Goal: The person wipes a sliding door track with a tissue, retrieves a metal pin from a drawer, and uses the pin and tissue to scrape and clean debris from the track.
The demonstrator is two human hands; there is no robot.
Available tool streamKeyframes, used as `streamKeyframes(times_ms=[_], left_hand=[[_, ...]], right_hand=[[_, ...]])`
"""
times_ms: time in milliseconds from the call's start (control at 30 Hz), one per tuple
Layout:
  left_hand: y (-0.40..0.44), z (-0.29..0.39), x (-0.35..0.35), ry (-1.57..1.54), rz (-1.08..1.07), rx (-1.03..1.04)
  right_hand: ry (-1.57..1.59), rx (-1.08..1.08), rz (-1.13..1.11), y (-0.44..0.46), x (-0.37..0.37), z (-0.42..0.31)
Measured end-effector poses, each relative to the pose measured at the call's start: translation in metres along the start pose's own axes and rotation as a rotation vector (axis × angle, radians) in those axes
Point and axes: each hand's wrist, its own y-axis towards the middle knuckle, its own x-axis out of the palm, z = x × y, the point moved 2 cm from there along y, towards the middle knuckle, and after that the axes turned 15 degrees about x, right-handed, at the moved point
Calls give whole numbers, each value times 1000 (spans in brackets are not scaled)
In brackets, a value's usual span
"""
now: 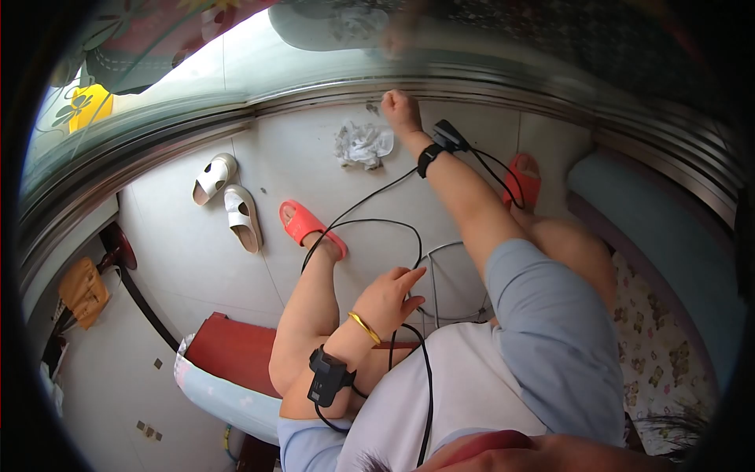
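Observation:
My left hand [385, 300], with a gold bracelet [363, 328] at the wrist, is over my lap, its fingers apart and holding nothing. A black device [329, 379] is strapped to that forearm. My right hand [401, 112] reaches forward close to the metal door track [314, 98], curled into a fist; what it holds, if anything, is hidden. It wears a black wristband [429, 160], with another black device [451, 136] beside it. Nearest to this hand, crumpled white tissue or plastic [362, 145] lies on the floor.
White sandals [243, 219] lie on the tiles at the left. Red slippers [303, 223] are on my feet. Black cables [429, 370] cross my lap and the floor. A red seat [236, 346] is at lower left, a blue padded edge [653, 228] at right. Glass panels stand ahead.

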Motion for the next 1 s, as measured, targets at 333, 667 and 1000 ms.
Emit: streamKeyframes(times_ms=[333,667,1000], left_hand=[[-2,0,1,46,3,5],[-3,0,1,77,20,19],[-1,-3,-2,83,31,34]], right_hand=[[324,668,51,-4,-38,40],[252,645,-78,10,-15,34],[463,698,-178,-7,8,14]])
